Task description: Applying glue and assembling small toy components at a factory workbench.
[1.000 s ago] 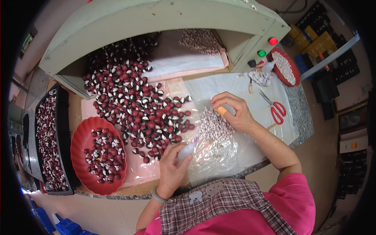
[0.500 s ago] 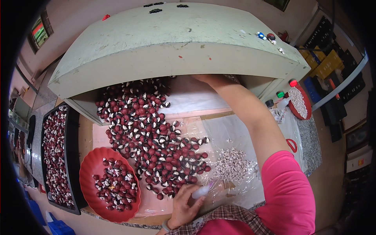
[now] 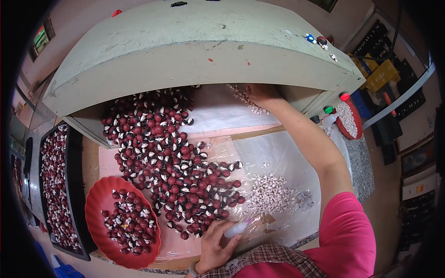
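Observation:
Near the front edge of the table my left hand [image 3: 214, 248] is closed round a small translucent squeeze bottle [image 3: 236, 229] with a purple tip. My right arm reaches into the pale green box-like cabinet, where my right hand [image 3: 262, 94] is at a strip of small white pieces [image 3: 250, 104]; its fingers are partly hidden. A large heap of dark red and black balls with white parts [image 3: 171, 162] spreads out of the cabinet over the table. To the right of the heap lies a pile of small white pieces [image 3: 270, 193] on clear plastic.
The cabinet's front panel [image 3: 208, 65] overhangs the work area. At left stand a red scalloped bowl [image 3: 91, 211] and a black tray [image 3: 76, 204], both holding more balls. At right is a red bowl [image 3: 354, 132] of white pieces, near a green-capped bottle [image 3: 329, 116].
My right hand has shifted right and come partly into sight inside the cabinet, along with the strip of white pieces. My left hand still holds the bottle. The view has shifted slightly.

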A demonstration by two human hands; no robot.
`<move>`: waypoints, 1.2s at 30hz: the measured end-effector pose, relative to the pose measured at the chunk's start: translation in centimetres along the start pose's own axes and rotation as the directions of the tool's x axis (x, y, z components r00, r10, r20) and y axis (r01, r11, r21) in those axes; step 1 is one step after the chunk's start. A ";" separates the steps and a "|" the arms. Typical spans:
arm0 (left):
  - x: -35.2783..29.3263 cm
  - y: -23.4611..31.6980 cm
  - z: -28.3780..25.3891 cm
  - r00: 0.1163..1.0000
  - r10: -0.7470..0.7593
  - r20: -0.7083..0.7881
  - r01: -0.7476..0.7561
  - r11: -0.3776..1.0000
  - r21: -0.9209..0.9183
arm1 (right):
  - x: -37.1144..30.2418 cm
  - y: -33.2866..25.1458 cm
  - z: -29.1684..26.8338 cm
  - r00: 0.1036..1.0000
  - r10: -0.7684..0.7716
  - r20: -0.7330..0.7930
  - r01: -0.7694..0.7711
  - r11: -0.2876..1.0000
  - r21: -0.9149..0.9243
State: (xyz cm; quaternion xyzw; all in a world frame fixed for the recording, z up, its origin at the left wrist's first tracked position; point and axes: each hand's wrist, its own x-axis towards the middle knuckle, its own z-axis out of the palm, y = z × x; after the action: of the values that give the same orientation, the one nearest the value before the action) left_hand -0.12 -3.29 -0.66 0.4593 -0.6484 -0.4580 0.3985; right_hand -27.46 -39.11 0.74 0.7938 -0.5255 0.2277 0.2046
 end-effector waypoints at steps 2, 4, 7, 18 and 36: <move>-0.1 0.1 -0.1 1.000 0.003 -0.002 -0.003 1.000 0.004 | 1.3 -1.8 -3.2 0.788 0.198 0.582 -0.198 0.978 -0.064; 0.1 0.1 0.2 1.000 0.019 0.005 -0.019 1.000 0.001 | 1.4 2.0 -0.2 0.944 0.128 0.304 -0.150 0.987 0.051; -0.2 -0.2 0.3 0.999 0.044 -0.010 -0.044 0.999 -0.005 | 1.4 3.3 1.9 0.998 0.061 -0.020 -0.057 0.987 0.149; -0.1 -0.4 0.1 1.000 -0.003 -0.014 0.003 1.000 -0.023 | 0.5 3.3 3.1 0.991 0.052 -0.126 -0.049 0.998 0.026; -0.2 -0.2 0.2 1.000 0.014 -0.021 -0.015 0.999 -0.041 | 4.3 -0.8 0.7 0.997 -0.071 -0.039 0.076 0.987 0.140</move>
State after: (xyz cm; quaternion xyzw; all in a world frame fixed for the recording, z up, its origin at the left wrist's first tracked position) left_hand -0.21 -3.13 -0.94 0.4511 -0.6381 -0.4635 0.4178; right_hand -25.12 -42.37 2.62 0.8212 -0.4747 0.2703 0.1649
